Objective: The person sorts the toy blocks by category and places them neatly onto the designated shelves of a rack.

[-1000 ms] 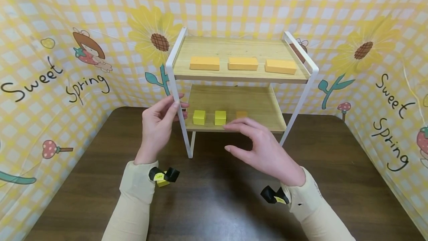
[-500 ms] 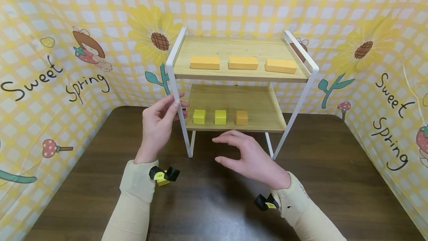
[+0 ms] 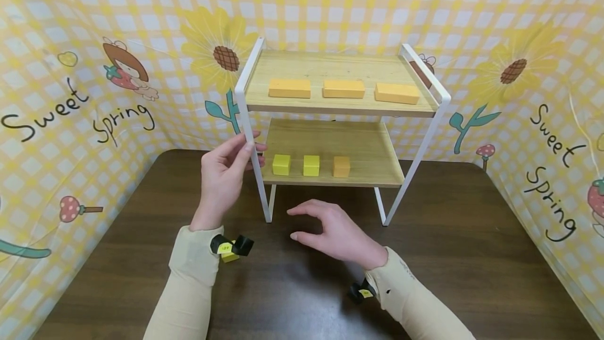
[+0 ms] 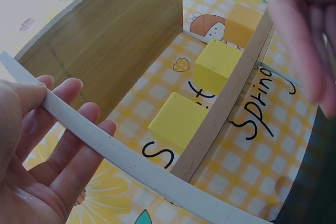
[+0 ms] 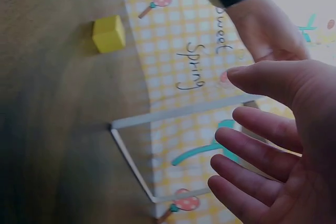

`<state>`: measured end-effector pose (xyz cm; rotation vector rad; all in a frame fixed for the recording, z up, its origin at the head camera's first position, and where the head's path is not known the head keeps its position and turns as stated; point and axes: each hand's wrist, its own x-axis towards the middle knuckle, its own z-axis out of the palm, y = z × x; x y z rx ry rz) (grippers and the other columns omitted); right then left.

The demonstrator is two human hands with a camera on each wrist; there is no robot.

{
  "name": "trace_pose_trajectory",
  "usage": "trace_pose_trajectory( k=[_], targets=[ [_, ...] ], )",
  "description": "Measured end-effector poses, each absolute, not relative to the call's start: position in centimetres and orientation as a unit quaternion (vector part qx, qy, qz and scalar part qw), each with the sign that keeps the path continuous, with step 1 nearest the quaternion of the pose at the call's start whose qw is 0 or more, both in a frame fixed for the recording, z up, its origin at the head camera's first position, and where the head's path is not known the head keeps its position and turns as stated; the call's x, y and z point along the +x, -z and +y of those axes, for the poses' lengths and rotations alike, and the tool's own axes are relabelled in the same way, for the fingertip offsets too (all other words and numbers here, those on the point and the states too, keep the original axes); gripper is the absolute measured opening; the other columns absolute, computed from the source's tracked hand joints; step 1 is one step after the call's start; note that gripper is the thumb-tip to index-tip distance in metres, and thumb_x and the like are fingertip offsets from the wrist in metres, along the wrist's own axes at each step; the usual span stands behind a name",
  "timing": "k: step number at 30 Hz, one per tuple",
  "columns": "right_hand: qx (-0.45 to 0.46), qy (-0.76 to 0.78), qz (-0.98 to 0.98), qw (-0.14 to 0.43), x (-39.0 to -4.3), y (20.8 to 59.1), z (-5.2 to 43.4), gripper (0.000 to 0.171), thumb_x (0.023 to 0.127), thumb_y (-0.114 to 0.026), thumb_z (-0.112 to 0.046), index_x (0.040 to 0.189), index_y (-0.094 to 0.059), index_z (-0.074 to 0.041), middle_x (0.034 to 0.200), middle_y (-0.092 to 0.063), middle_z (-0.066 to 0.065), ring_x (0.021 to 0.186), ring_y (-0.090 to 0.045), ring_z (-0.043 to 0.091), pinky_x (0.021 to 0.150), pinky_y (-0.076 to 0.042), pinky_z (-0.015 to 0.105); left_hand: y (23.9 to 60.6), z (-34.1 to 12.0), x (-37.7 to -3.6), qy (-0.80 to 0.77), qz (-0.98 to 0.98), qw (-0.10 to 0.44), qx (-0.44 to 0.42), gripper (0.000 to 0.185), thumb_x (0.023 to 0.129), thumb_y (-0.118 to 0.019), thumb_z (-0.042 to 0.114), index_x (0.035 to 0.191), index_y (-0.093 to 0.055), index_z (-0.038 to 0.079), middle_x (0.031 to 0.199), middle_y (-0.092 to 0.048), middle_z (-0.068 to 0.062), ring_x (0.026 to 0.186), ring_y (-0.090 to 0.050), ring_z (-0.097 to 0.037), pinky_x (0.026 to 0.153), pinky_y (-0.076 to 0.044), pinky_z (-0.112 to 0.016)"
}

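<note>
My left hand (image 3: 222, 182) grips the white left post (image 4: 123, 158) of a two-tier shelf (image 3: 330, 67), thumb in front and fingers behind. On the lower board stand two yellow cubes (image 3: 281, 165) and, to their right, an orange cube (image 3: 342, 167). Three light-orange oblong blocks (image 3: 343, 89) lie in a row along the upper board. Below the lower board, over the table, my right hand (image 3: 332, 232) has its fingers spread and holds nothing. Another yellow cube (image 5: 108, 34) rests on the table, partly hidden by the left wrist in the head view.
The shelf stands on a dark brown wooden table (image 3: 443, 256). Yellow checked cloth (image 3: 61, 130) with sunflowers and lettering hangs behind and at both sides. A black wrist camera (image 3: 240, 246) sits on the left cuff.
My right hand has drawn away from the orange cube, moving down and left, so that cube is now in full view. The left hand stays on the post.
</note>
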<state>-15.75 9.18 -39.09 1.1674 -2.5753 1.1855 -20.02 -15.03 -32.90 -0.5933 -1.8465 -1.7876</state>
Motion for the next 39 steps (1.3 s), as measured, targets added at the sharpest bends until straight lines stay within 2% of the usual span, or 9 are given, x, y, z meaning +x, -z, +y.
trace_pose_trajectory(
  k=[8,15,30,39],
  targets=[
    [0.406,-0.376,-0.833,0.018,-15.6,40.7,7.4,0.037,0.092,-0.079,-0.025,0.126,-0.07,-0.012,0.122,-0.067,-0.007,0.116,-0.058,0.004,0.102,-0.047,0.026,32.9,-15.1,-20.0,0.655,-0.679,0.251,-0.219,0.025,0.103,-0.061,0.008,0.124,-0.072,0.001,0.097,-0.073,-0.02,0.077,-0.073,-0.031,0.074,-0.062,-0.036],
    [0.422,-0.366,-0.829,-0.009,-15.4,42.0,5.7,0.035,0.093,-0.078,-0.026,0.125,-0.071,-0.013,0.121,-0.067,-0.006,0.115,-0.059,0.004,0.101,-0.047,0.023,32.9,-15.1,-20.0,0.653,-0.68,0.252,-0.219,0.026,0.103,-0.061,0.008,0.124,-0.07,-0.004,0.096,-0.073,-0.02,0.076,-0.073,-0.029,0.073,-0.062,-0.037],
    [0.451,-0.352,-0.82,-0.006,-15.5,43.5,1.8,0.045,0.092,-0.079,-0.026,0.132,-0.067,-0.011,0.125,-0.066,-0.006,0.116,-0.057,0.0,0.1,-0.043,0.014,33.0,-15.0,-20.1,0.665,-0.667,0.251,-0.224,0.025,0.103,-0.061,0.008,0.122,-0.071,-0.003,0.095,-0.073,-0.021,0.075,-0.073,-0.025,0.074,-0.062,-0.036],
    [0.453,-0.344,-0.823,0.005,-15.9,43.8,-0.7,0.042,0.089,-0.082,-0.025,0.127,-0.07,-0.011,0.117,-0.067,-0.008,0.106,-0.056,-0.005,0.094,-0.043,0.009,33.0,-15.0,-20.1,0.665,-0.667,0.251,-0.224,0.024,0.103,-0.061,0.009,0.122,-0.073,0.0,0.095,-0.073,-0.022,0.075,-0.073,-0.025,0.075,-0.062,-0.036]
  ],
)
